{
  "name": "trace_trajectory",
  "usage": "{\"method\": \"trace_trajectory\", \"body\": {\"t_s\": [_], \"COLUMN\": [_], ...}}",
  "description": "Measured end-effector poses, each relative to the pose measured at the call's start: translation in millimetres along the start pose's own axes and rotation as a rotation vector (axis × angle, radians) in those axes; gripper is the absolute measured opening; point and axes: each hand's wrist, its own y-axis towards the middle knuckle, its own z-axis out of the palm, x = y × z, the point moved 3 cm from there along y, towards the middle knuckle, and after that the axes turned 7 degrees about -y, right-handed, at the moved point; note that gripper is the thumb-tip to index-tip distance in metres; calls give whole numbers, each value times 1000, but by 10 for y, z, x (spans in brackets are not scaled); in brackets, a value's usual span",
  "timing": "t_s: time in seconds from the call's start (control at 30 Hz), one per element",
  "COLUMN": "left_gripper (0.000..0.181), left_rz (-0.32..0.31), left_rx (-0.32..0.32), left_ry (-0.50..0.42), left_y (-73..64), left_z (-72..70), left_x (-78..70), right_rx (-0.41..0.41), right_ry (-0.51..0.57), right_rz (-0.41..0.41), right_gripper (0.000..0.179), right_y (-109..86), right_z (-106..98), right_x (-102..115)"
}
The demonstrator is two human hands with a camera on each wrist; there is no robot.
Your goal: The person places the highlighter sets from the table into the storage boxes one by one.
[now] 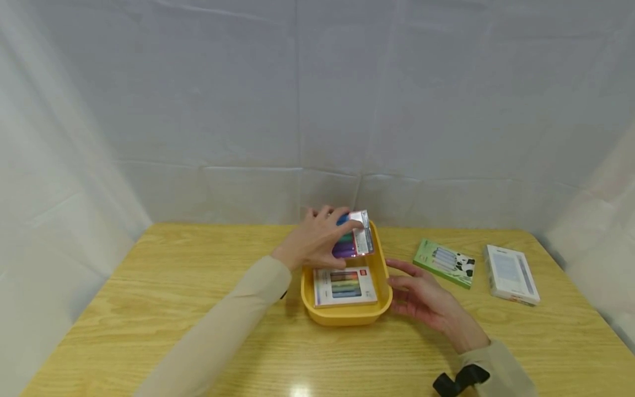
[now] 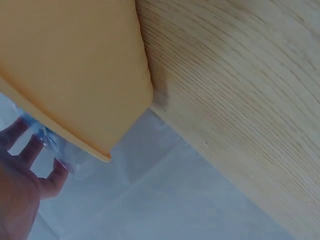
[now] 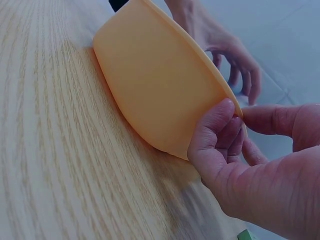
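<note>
"Centrally, which object does the left hand (image 1: pixel 315 238) grasp?"

"A clear pack (image 1: pixel 363 241), held at a slant over the far end of the yellow basket (image 1: pixel 347 318). Its transparent wrapping shows blue, green and purple sticks lying side by side; a pale printed label covers the right-hand end, and the surface catches bright reflections."

"And the fingers of that hand?"

"Spread across the pack and bent about its edges, thumb on the near side, so that they grip it. In the left wrist view, the glossy plastic projects beyond the basket's rim. Whether the pack touches the basket cannot be told."

"State the position of the right hand (image 1: pixel 421 298)."

"Beside the basket's right wall, holding its rim: in the right wrist view, the thumb meets the edge while the other fingers curl against the smooth outer side. The basket has rounded corners and stands on a wood-grained desk (image 1: pixel 163 309)."

"What lies within it?"

"A windowed box (image 1: pixel 345 285), white, flat at the near end, its contents in coloured rows. To the right of the basket lie a green box (image 1: pixel 445 263) bearing a panda picture and, farther right, a white box (image 1: pixel 512 274)."
</note>
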Motion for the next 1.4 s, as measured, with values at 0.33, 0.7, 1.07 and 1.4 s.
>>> {"method": "trace_trajectory", "body": {"t_s": [0.33,0.7,1.07,1.4], "left_gripper": [83,82,84,81], "left_rz": [-21,-40,-54,-111], "left_rx": [93,145,179,254], "left_ry": [-27,-19,-31,-141], "left_y": [49,90,72,57], "left_z": [86,162,210,220], "left_x": [2,-15,-30,-37], "right_rx": [1,51,43,47], "right_ry": [-1,32,32,28], "right_rz": [3,-47,-48,-59], "right_gripper": [64,63,63,63], "right_y": [-12,-28,-23,-10], "right_z": [18,34,29,26], "right_x": [2,3,-10,-24]}}
